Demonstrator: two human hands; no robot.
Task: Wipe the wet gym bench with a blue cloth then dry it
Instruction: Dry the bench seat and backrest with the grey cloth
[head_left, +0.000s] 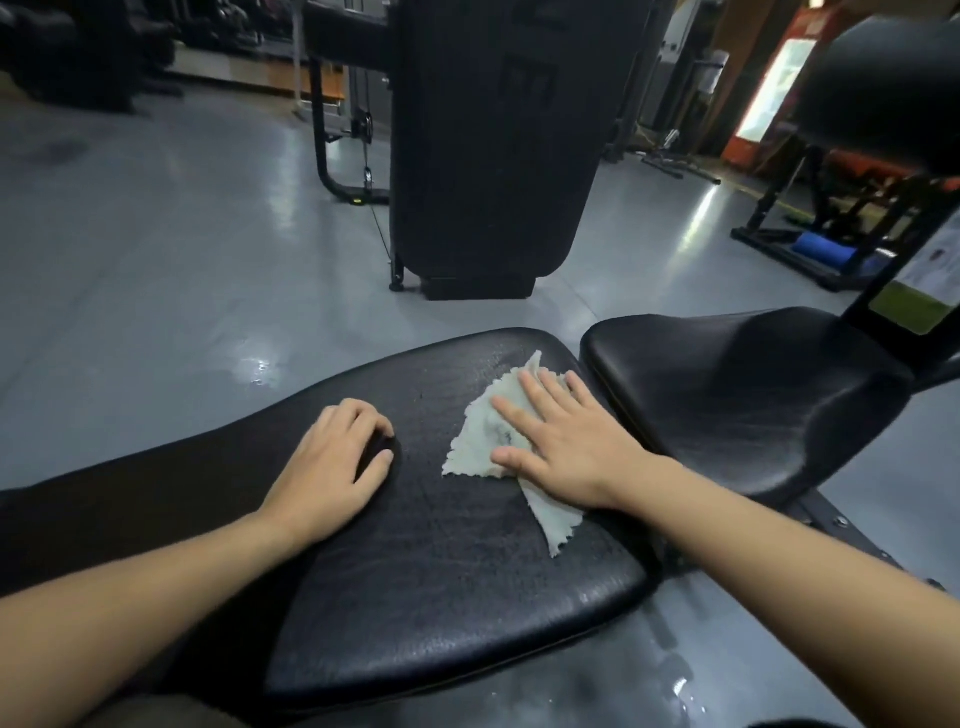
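The black padded gym bench (447, 571) runs from lower left to the centre, and its surface shows faint damp streaks. A pale, off-white cloth (478, 436) with ragged edges lies on the far end of the pad. My right hand (566, 447) lies flat on this cloth with fingers spread, pressing it to the pad. My left hand (332, 462) rests on the bench to the left of the cloth with its fingers curled. A dark patch sits under those fingers, and I cannot tell whether it is an object or shadow. No blue cloth is visible.
A second black seat pad (753, 395) adjoins the bench on the right, on a black frame with a label. A tall black weight machine (493, 156) stands ahead on the glossy grey floor (156, 260). Farther right are a rack holding a blue roller (826, 252) and a lit vending machine (774, 88).
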